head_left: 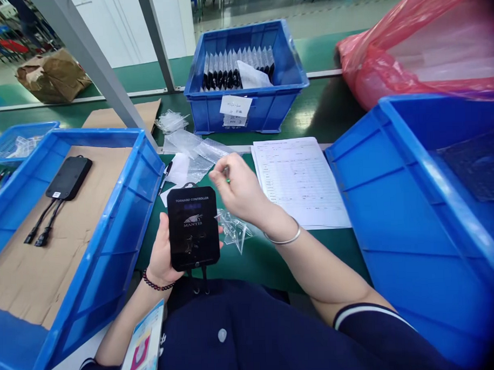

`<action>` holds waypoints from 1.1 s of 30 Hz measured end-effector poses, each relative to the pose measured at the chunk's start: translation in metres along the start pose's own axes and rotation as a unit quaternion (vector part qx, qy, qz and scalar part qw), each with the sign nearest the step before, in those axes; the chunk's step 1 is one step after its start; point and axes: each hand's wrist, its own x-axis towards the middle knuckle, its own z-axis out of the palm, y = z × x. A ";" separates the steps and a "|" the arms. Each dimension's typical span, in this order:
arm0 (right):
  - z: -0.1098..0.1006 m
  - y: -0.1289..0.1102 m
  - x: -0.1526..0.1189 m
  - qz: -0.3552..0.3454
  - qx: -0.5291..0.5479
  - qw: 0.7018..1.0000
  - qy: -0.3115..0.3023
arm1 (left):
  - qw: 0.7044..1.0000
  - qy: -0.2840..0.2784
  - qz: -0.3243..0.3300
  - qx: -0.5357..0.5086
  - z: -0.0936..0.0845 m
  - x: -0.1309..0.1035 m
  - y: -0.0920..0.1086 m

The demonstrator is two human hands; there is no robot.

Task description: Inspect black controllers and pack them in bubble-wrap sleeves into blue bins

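My left hand is wrapped round a flat black controller with the words "Tornado Controller" and "Mantis" on its face. It is held face up in front of my body, and two short black cables hang from its lower edge. Just above and to the right of it is my right hand, its fingers closed in a pinch. A small dark and green bit shows between those fingers, too little to name. Beneath the right hand, crumpled clear plastic pieces lie on the green table.
A similar black controller lies on cardboard in the left blue crate. Ahead stands a blue bin with a row of bagged dark items. Printed sheets lie beside the right blue crate. Clear bags and a pen lie nearby.
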 end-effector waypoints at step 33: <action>0.030 0.030 -0.072 0.117 -0.101 0.976 -0.151 | 0.965 0.188 0.177 0.035 -0.017 0.025 0.024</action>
